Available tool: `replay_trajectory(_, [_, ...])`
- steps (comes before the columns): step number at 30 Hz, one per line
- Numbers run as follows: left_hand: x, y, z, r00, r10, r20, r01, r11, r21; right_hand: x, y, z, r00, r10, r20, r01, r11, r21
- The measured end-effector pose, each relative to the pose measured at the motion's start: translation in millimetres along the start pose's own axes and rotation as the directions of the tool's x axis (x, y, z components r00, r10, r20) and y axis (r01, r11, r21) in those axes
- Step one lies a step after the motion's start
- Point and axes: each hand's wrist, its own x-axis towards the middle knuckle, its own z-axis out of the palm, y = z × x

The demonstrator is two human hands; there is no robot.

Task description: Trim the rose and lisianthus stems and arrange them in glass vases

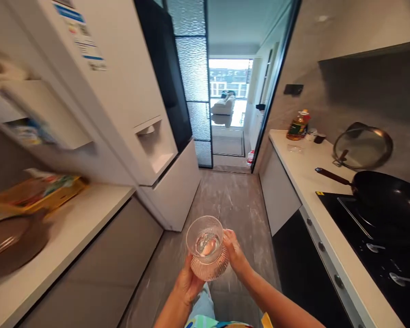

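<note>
A clear ribbed drinking glass (207, 248) with a little water in it is held upright in front of me, low in the middle of the view. My left hand (187, 284) cups it from below and behind, fingers wrapped round its base. My right hand (235, 253) grips its right side, fingers closed against the ribbed wall. Both forearms rise from the bottom edge. Below them shows a patterned garment.
A narrow kitchen aisle runs ahead to an open doorway (227, 114). A white fridge (123, 91) and a counter (71, 228) with a dark pot (13, 243) stand left. On the right counter (304, 173) are a black wok (386, 196) on a hob, a lid and an oil bottle (298, 125).
</note>
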Motion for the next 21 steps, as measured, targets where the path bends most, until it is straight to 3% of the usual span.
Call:
replay_trajectory(5, [148.0,60.0,-15.5,0.984,-0.157,-0.079,0.158,0.988,0.000,119.3,-2.8,-37.5,0.981,-0.001,-0.194,0.006,1.000,0.022])
replay_trajectory(11, [334.0,147.5,2.0,0.930,-0.366,-0.039,0.368,0.929,0.046,279.1,-25.4,-76.3,0.916,0.065,-0.395,-0.043,0.997,0.065])
replay_trajectory(18, [556.1,191.7,7.7,0.895,-0.438,-0.086,0.444,0.893,0.074,469.7,-30.9,-161.7,0.851,-0.036,-0.523,0.077,0.995,0.057])
replay_trajectory(21, [647.2,210.1,2.4,0.896,-0.443,-0.037,0.445,0.891,0.092,555.8,-30.7,-200.7,0.844,-0.003,-0.536,0.049,0.996,0.072])
